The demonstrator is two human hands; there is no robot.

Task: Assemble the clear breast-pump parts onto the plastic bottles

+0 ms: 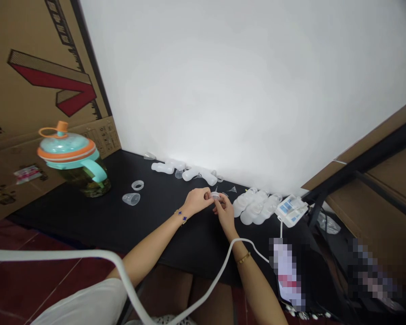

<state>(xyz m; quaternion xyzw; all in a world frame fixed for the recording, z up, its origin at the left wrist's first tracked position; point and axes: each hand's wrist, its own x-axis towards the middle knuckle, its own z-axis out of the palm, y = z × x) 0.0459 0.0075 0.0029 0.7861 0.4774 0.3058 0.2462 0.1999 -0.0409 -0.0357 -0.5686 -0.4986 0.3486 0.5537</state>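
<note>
"Fingers (219,201) – are they released or closed?"

"Closed. The left hand (196,201) and the right hand (225,212) pinch together one small clear plastic piece (215,195), held at the middle of the frame."

"And what is near it?"

"Just right of the hands lie clear plastic bottles (255,206) on the black desk (176,243) – to the left, a clear cup (131,199) and a clear ring (137,185)."
</note>
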